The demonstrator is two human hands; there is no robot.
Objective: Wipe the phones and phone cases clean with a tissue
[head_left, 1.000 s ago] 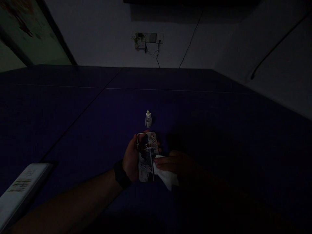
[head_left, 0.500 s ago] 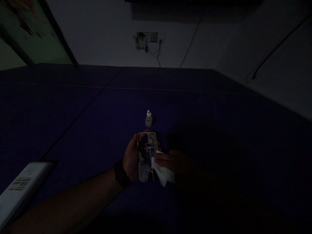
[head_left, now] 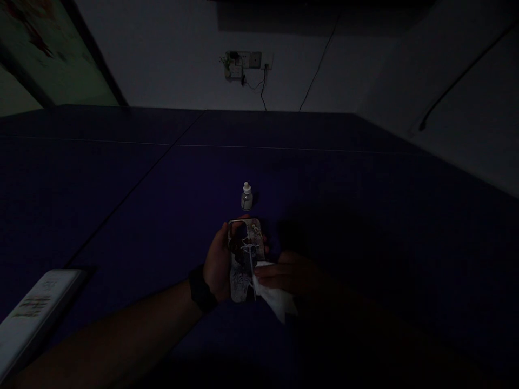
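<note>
My left hand [head_left: 218, 265], with a dark band on its wrist, is wrapped round a phone case [head_left: 243, 270] from beneath and the left side. The case has a cutout at its top left through which a finger shows, and a dark pattern with white lines on a greyish back. My right hand [head_left: 286, 273] presses a white tissue [head_left: 278, 300] against the lower right part of the case; its fingers lie over the tissue. Just beyond the case stands a small dropper bottle [head_left: 247, 199] with a white cap, upright and touched by neither hand.
The dim room has a dark blue floor [head_left: 194, 178] with thin seam lines. A long white box [head_left: 38, 313] lies at the lower left. On the far wall are sockets [head_left: 243, 59] with hanging cords [head_left: 264, 92]. A green panel [head_left: 60, 59] stands at the upper left.
My right hand and the tissue have slid down along the right side of the case. The left hand and the case have stayed in place.
</note>
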